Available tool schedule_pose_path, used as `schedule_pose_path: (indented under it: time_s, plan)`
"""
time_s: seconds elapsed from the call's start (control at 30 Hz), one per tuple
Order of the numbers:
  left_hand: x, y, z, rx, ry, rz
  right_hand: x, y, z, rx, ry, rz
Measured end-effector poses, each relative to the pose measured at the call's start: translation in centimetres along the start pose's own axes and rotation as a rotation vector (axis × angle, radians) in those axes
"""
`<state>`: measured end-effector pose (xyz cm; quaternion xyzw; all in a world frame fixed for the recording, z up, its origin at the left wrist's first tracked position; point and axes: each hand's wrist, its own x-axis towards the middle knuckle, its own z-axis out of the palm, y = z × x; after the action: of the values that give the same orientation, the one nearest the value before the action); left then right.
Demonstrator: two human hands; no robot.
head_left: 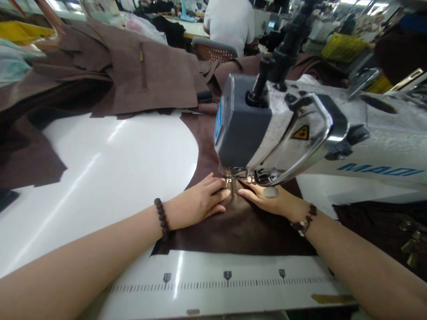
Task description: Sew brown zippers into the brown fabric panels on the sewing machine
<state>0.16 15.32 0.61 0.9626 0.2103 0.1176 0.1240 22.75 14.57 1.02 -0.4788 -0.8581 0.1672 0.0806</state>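
Note:
A dark brown leather-like panel (260, 231) lies flat under the head of a sewing machine (247, 120). Close to the presser foot, a short zipper (234, 187) runs through the panel. My left hand (200, 200) rests on the panel at the zipper's left side, fingers stretched out and pressing down. On the zipper's right side lies my right hand (267, 198), its fingers also extended flat on the material. The machine's needle area partly hides the right fingertips. Both wrists wear bracelets.
More brown pieces (160, 75), one with a zipper, are heaped at the back left. The white table (133, 146) has a ruler scale (200, 285) along its front edge. Dark fabric (373, 226) lies at right. A person in white (230, 26) sits beyond.

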Motion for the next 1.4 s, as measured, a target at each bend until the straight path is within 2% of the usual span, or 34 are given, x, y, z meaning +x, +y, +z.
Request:
schedule_pose_path:
  time_s: [0.2,0.37,0.73,0.97,1.17,1.4]
  plan:
    - [0.1,1.4,0.7,0.077,-0.035,-0.123,-0.1,-1.8,1.0,-0.082,0.151,0.065]
    - [-0.1,2.2,1.6,0.113,-0.021,-0.155,-0.7,-2.1,1.5,-0.074,0.1,0.075]
    - [0.3,1.9,1.8,0.139,-0.007,-0.173,-0.6,-1.4,1.2,-0.142,0.106,0.033]
    - [0.7,1.4,1.5,0.169,-0.016,-0.171,0.4,-1.1,0.9,0.0,0.118,0.011]
    - [1.2,0.9,1.0,0.204,0.011,-0.156,0.9,-2.0,-0.6,0.026,0.089,0.078]
    - [1.3,0.7,0.8,0.197,0.033,-0.145,1.0,-1.8,-0.5,0.126,0.102,0.111]
